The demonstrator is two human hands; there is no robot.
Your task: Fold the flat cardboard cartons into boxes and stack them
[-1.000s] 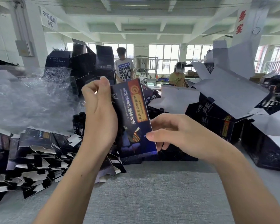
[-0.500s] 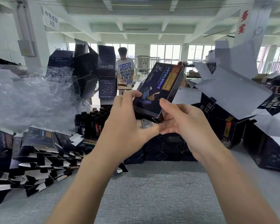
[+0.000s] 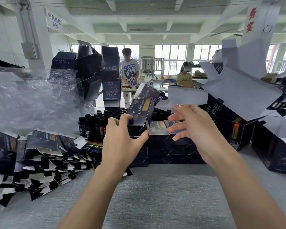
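A folded dark box [image 3: 139, 111] with an orange label lies tilted on top of the stack of folded boxes [image 3: 163, 146] at the middle of the table. My left hand [image 3: 122, 144] holds the box's near end, fingers over its top and thumb against its lower corner. My right hand [image 3: 195, 124] hovers just right of the box, fingers spread and holding nothing. A heap of flat dark cartons [image 3: 40, 156] lies to the left.
Small dark bottles [image 3: 92, 126] stand behind the flat cartons. Crumpled clear plastic wrap [image 3: 31, 100] fills the left. Large open dark cartons [image 3: 238, 116] crowd the right. The grey table [image 3: 155, 199] stretches toward me. Two people [image 3: 129, 75] work in the background.
Both hands carried the folded box forward and down onto the stack. My right hand let go of it and opened out to the right.
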